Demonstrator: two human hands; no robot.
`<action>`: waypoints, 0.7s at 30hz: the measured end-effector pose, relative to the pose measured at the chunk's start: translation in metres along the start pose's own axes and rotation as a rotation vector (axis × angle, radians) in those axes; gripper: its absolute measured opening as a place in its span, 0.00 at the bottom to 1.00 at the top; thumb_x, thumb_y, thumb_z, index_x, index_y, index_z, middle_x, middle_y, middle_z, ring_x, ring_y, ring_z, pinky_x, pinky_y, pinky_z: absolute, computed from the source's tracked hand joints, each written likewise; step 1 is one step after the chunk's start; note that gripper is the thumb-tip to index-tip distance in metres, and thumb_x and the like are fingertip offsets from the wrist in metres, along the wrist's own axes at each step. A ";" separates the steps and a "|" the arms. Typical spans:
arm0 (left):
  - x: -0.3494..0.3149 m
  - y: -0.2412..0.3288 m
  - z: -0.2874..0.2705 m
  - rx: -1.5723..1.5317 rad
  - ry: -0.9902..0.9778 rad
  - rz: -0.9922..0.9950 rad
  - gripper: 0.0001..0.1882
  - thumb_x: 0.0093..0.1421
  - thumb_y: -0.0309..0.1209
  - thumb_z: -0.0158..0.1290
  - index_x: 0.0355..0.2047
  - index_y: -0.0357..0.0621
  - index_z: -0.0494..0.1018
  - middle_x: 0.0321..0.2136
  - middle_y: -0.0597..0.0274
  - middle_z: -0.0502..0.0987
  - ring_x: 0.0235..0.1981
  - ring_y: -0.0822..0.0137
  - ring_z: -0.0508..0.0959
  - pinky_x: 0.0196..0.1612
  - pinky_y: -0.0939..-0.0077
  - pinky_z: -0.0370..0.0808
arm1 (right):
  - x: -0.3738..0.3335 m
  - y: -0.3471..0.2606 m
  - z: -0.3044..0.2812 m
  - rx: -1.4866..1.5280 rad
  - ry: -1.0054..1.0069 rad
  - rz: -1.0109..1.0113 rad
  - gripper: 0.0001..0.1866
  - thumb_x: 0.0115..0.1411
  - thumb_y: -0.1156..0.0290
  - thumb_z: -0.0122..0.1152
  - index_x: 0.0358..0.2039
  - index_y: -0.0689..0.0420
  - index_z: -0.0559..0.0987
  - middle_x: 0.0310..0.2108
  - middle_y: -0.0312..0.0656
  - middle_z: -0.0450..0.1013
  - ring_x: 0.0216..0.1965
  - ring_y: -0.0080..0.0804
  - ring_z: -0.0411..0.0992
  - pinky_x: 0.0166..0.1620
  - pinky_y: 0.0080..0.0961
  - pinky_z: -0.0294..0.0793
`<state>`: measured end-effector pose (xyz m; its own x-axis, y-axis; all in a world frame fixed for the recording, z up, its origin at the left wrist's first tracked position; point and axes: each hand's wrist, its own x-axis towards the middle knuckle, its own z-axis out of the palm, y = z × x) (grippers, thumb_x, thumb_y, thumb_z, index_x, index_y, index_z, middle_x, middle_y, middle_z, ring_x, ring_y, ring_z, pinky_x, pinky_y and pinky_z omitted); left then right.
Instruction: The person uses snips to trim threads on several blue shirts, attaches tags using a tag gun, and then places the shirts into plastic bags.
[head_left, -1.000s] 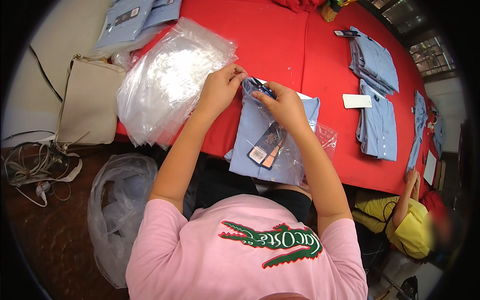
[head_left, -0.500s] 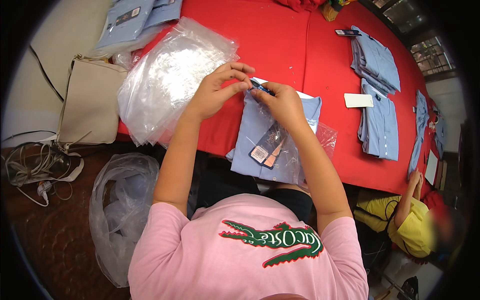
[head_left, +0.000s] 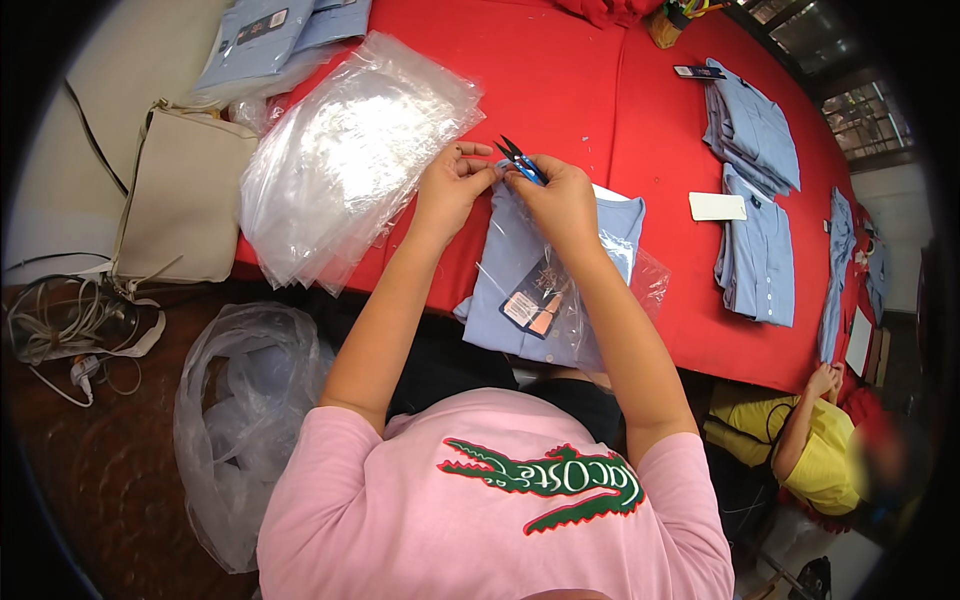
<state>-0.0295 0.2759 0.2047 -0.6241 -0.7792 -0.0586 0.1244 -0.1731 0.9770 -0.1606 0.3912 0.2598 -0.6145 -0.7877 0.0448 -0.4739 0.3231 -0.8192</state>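
Observation:
A folded light-blue shirt [head_left: 488,270] lies at the table's near edge in front of me. My right hand [head_left: 556,203] is closed round thread snips [head_left: 525,167] with blue handles, their dark blades pointing up and left, slightly apart. Beside it, my left hand [head_left: 452,185] has thumb and fingertips pinched together at the shirt's far left corner; whether thread or cloth is between them is too small to tell. A dark hang tag [head_left: 532,308] rests on the shirt, under a clear plastic sheet or bag [head_left: 648,290]. White card [head_left: 608,194] shows at the shirt's far edge.
Left of the shirt lies a stack of clear plastic bags [head_left: 340,150]. Folded shirts [head_left: 755,250] sit on the red-covered table [head_left: 560,70] at right, bagged shirts [head_left: 262,40] at far left. A beige handbag [head_left: 185,200] stands left. Another person's hands [head_left: 825,380] are at the right edge.
The snips have turned in my right hand, so the blades now point up past the fingers. My left hand has moved slightly down, its fingers drawn closer together.

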 end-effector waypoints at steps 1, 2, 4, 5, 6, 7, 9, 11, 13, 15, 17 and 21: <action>-0.002 0.002 0.001 0.004 0.008 0.002 0.18 0.66 0.19 0.62 0.55 0.34 0.75 0.42 0.54 0.87 0.44 0.68 0.86 0.51 0.77 0.80 | -0.001 -0.004 -0.002 -0.022 0.007 0.018 0.13 0.60 0.60 0.74 0.38 0.56 0.90 0.23 0.44 0.80 0.24 0.37 0.78 0.32 0.35 0.74; -0.003 0.004 0.002 0.009 0.018 0.004 0.18 0.66 0.18 0.62 0.55 0.33 0.75 0.41 0.53 0.87 0.44 0.68 0.86 0.51 0.77 0.80 | -0.002 -0.008 -0.005 -0.044 0.013 0.036 0.14 0.60 0.59 0.74 0.38 0.56 0.90 0.23 0.45 0.80 0.25 0.40 0.78 0.32 0.37 0.75; -0.005 0.007 0.004 -0.031 0.014 0.006 0.17 0.66 0.18 0.62 0.55 0.33 0.75 0.40 0.52 0.87 0.43 0.68 0.86 0.50 0.76 0.81 | -0.003 -0.009 -0.004 -0.091 0.037 0.017 0.14 0.59 0.58 0.74 0.37 0.56 0.90 0.23 0.46 0.80 0.25 0.43 0.79 0.32 0.38 0.75; -0.006 0.008 0.003 -0.050 0.013 0.007 0.17 0.66 0.18 0.62 0.54 0.33 0.75 0.40 0.52 0.87 0.42 0.68 0.87 0.50 0.76 0.81 | -0.003 -0.006 -0.003 -0.117 0.054 -0.020 0.15 0.58 0.58 0.75 0.37 0.56 0.90 0.23 0.46 0.80 0.25 0.43 0.80 0.32 0.38 0.75; -0.007 0.008 0.002 -0.046 0.010 0.005 0.17 0.66 0.18 0.62 0.54 0.33 0.75 0.40 0.52 0.87 0.42 0.68 0.87 0.50 0.76 0.81 | -0.003 -0.004 -0.001 -0.142 0.072 -0.057 0.15 0.58 0.58 0.75 0.36 0.56 0.90 0.22 0.45 0.80 0.25 0.43 0.80 0.32 0.38 0.76; -0.008 0.008 0.001 -0.044 0.007 0.003 0.17 0.65 0.17 0.62 0.54 0.33 0.75 0.40 0.52 0.88 0.42 0.68 0.87 0.50 0.76 0.81 | -0.003 -0.001 0.001 -0.188 0.074 -0.101 0.14 0.58 0.58 0.75 0.37 0.56 0.89 0.22 0.46 0.79 0.25 0.39 0.79 0.32 0.37 0.75; -0.010 0.008 0.000 -0.027 -0.002 -0.005 0.17 0.65 0.17 0.62 0.53 0.33 0.76 0.39 0.52 0.88 0.41 0.68 0.87 0.50 0.76 0.81 | -0.001 0.004 0.003 -0.280 0.078 -0.191 0.14 0.60 0.60 0.74 0.39 0.57 0.89 0.21 0.46 0.77 0.23 0.32 0.77 0.31 0.33 0.73; -0.013 0.010 -0.002 0.002 -0.012 -0.018 0.17 0.65 0.18 0.62 0.53 0.33 0.76 0.39 0.52 0.88 0.41 0.68 0.87 0.50 0.77 0.81 | 0.000 -0.002 0.000 -0.207 0.033 -0.110 0.11 0.58 0.63 0.73 0.35 0.57 0.89 0.21 0.45 0.79 0.23 0.37 0.78 0.30 0.35 0.74; -0.012 0.009 -0.001 0.064 -0.009 0.003 0.16 0.65 0.18 0.62 0.53 0.33 0.76 0.39 0.52 0.88 0.41 0.69 0.87 0.49 0.77 0.81 | 0.006 0.003 -0.002 0.024 -0.034 0.020 0.09 0.57 0.66 0.71 0.32 0.58 0.89 0.22 0.42 0.81 0.24 0.35 0.78 0.30 0.33 0.74; -0.013 0.009 0.000 0.086 -0.006 0.008 0.16 0.66 0.19 0.62 0.53 0.34 0.76 0.39 0.53 0.88 0.41 0.70 0.86 0.49 0.77 0.81 | 0.020 0.020 -0.004 0.413 -0.123 0.194 0.08 0.58 0.69 0.70 0.31 0.60 0.88 0.24 0.38 0.82 0.24 0.27 0.77 0.30 0.27 0.72; -0.013 0.008 -0.001 0.067 -0.005 -0.009 0.15 0.66 0.19 0.62 0.53 0.35 0.77 0.40 0.55 0.87 0.41 0.72 0.85 0.49 0.78 0.80 | 0.022 0.015 -0.009 0.629 -0.152 0.278 0.07 0.59 0.69 0.69 0.32 0.61 0.87 0.27 0.36 0.81 0.27 0.21 0.75 0.32 0.22 0.71; -0.009 -0.002 -0.002 0.066 -0.038 0.072 0.14 0.67 0.20 0.61 0.52 0.36 0.79 0.41 0.61 0.84 0.42 0.75 0.82 0.49 0.79 0.79 | 0.021 0.009 -0.023 0.767 -0.252 0.340 0.08 0.62 0.67 0.69 0.36 0.59 0.86 0.26 0.29 0.75 0.25 0.15 0.66 0.30 0.19 0.63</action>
<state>-0.0224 0.2820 0.2026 -0.6445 -0.7643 0.0187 0.1194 -0.0765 0.9899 -0.1921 0.3898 0.2667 -0.4446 -0.8345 -0.3256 0.3205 0.1912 -0.9277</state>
